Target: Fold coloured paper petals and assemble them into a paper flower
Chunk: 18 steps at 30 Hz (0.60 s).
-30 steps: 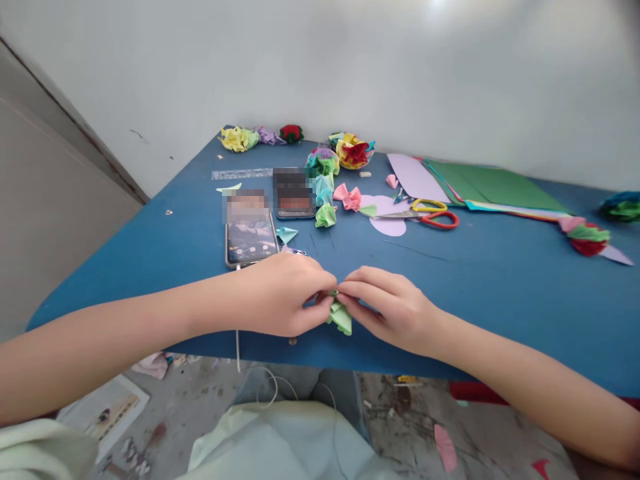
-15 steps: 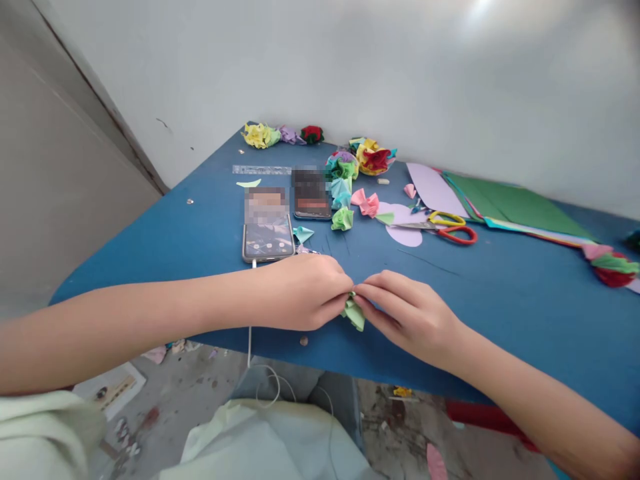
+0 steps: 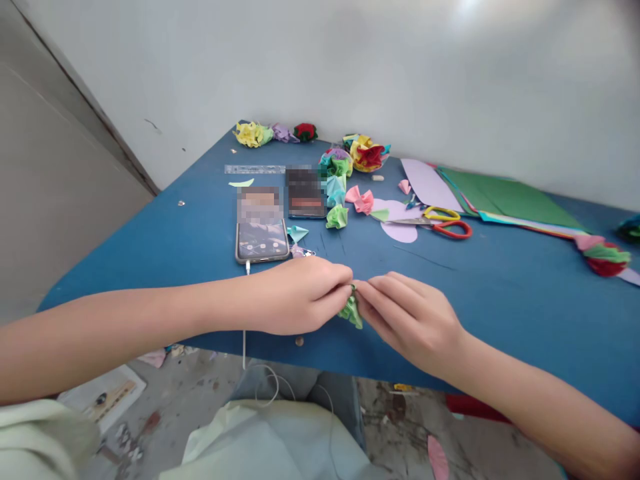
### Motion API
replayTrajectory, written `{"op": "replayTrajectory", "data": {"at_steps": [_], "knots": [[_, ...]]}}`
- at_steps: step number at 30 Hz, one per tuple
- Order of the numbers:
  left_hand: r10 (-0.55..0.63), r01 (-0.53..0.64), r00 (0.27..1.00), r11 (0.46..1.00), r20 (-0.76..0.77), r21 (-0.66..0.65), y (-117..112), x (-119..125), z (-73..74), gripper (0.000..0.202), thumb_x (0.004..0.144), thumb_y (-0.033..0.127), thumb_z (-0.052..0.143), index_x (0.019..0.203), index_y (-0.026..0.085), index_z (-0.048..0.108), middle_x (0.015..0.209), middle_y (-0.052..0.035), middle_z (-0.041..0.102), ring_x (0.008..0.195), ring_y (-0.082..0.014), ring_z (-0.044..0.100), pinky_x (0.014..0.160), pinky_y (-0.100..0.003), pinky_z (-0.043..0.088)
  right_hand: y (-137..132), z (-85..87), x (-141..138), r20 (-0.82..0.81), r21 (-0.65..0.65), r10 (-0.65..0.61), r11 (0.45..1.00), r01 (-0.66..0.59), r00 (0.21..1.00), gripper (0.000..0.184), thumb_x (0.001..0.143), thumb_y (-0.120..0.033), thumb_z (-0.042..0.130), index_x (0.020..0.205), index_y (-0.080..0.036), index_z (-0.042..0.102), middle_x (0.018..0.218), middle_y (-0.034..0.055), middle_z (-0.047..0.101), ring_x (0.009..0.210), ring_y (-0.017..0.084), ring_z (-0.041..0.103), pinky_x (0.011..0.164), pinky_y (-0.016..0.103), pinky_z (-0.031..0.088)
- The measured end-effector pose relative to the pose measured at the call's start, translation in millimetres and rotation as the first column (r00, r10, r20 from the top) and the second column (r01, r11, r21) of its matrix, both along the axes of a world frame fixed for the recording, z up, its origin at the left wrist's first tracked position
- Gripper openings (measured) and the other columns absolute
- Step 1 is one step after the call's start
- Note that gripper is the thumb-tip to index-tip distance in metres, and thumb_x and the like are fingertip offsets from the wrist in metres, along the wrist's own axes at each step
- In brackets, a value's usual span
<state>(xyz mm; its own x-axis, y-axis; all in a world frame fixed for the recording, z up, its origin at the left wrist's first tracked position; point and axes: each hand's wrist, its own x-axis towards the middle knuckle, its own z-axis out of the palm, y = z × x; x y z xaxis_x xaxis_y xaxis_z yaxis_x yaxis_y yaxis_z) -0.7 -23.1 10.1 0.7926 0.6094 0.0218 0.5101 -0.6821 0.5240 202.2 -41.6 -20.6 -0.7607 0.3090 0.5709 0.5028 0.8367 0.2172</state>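
Observation:
A small folded green paper piece (image 3: 351, 311) sits between my two hands, just above the near edge of the blue table (image 3: 500, 293). My left hand (image 3: 300, 295) pinches its left side with fingers closed. From the right, my right hand (image 3: 410, 320) pinches it too, fingertips pressed together against the paper. Most of the piece is hidden by my fingers.
Two phones (image 3: 262, 230) (image 3: 305, 193) lie ahead of my left hand, one with a white cable hanging off the edge. Folded paper pieces (image 3: 337, 217) and paper flowers (image 3: 367, 153) sit further back, with scissors (image 3: 443, 223) and coloured sheets (image 3: 500, 197) to the right.
My hands stay pinched on the green paper; the paper looks more bunched and upright between the fingertips. The view has shifted slightly.

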Motion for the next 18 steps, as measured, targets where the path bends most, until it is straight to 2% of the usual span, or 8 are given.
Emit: {"op": "replayTrajectory", "data": {"at_steps": [2,4,8,11,13,15,16,18], "knots": [[0.009,-0.008,1.0,0.999,0.015,-0.048,-1.5,0.9,1.3,0.023,0.09,0.024,0.032,0.07,0.017,0.04,0.061,0.0023,0.048,0.053,-0.0085,0.042,0.051,-0.021,0.03,-3.3,0.5,-1.1,0.071,0.113,-0.026,0.993,0.018,0.997,0.018,0.079,-0.01,0.058,0.097,-0.008,0.056,0.069,0.0069,0.06,0.067,0.018,0.055,0.055,0.031,0.047],[0.002,-0.002,1.0,1.0,0.016,-0.008,-2.6,1.6,1.0,0.023,0.09,0.025,0.033,0.07,0.017,0.04,0.062,0.002,0.048,0.054,-0.0089,0.042,0.053,-0.021,0.031,-5.0,2.4,-2.0,0.124,0.193,-0.039,0.981,0.014,0.992,0.017,0.078,-0.008,0.058,0.095,-0.008,0.057,0.069,0.0071,0.06,0.065,0.018,0.055,0.052,0.032,0.045],[-0.016,0.017,1.0,0.984,-0.007,0.176,-2.6,2.1,-4.2,0.025,0.092,0.023,0.028,0.072,0.016,0.041,0.066,-0.0001,0.049,0.059,-0.0108,0.042,0.059,-0.023,0.035,-3.8,7.3,-3.1,0.132,0.211,-0.011,0.977,-0.017,0.991,0.016,0.079,-0.005,0.055,0.094,-0.006,0.058,0.069,0.0087,0.059,0.066,0.019,0.056,0.05,0.033,0.044],[-0.022,0.041,0.998,0.935,-0.057,0.353,0.2,0.9,-10.5,0.025,0.091,0.022,0.03,0.072,0.015,0.045,0.068,-0.0028,0.05,0.063,-0.0131,0.044,0.059,-0.025,0.036,0.2,8.9,-2.6,0.109,0.179,0.026,0.983,-0.045,0.994,0.014,0.079,-0.004,0.054,0.093,-0.004,0.058,0.066,0.0091,0.059,0.067,0.021,0.057,0.051,0.033,0.046],[-0.069,0.123,0.99,0.84,-0.121,0.529,2.8,-0.7,-14.4,0.024,0.09,0.019,0.03,0.075,0.014,0.048,0.07,-0.0054,0.051,0.067,-0.0156,0.045,0.058,-0.027,0.036,4.2,9.1,-0.2,0.078,0.132,0.042,0.99,-0.052,0.996,0.013,0.08,-0.006,0.053,0.093,-0.006,0.058,0.067,0.0083,0.058,0.067,0.02,0.057,0.054,0.033,0.047],[-0.131,0.241,0.969,0.687,-0.21,0.685,4.8,-2.8,-16.4,0.023,0.09,0.013,0.03,0.082,0.012,0.051,0.073,-0.0073,0.053,0.07,-0.0174,0.045,0.057,-0.028,0.035,8.9,9.5,4.6,0.042,0.001,0.047,0.999,-0.047,0.998,0.014,0.083,-0.009,0.051,0.095,-0.01,0.057,0.072,0.0076,0.059,0.069,0.018,0.057,0.057,0.031,0.048],[-0.152,0.281,0.959,0.61,-0.239,0.74,5.4,-3.8,-16.3,0.022,0.09,0.012,0.03,0.086,0.012,0.052,0.075,-0.0082,0.054,0.072,-0.0178,0.046,0.057,-0.028,0.035,11.2,9.9,7.5,0.033,-0.094,0.049,0.995,-0.046,0.998,0.015,0.084,-0.011,0.049,0.097,-0.012,0.056,0.076,0.0079,0.06,0.07,0.016,0.057,0.058,0.029,0.048],[-0.155,0.331,0.943,0.525,-0.295,0.784,5.7,-5.2,-14.3,0.022,0.09,0.011,0.031,0.09,0.012,0.053,0.078,-0.0091,0.055,0.074,-0.0179,0.047,0.056,-0.028,0.035,14.6,10.7,13.1,0.023,-0.245,0.056,0.968,-0.049,0.998,0.018,0.086,-0.013,0.047,0.102,-0.015,0.055,0.086,0.0081,0.061,0.074,0.014,0.057,0.062,0.026,0.049]]}}
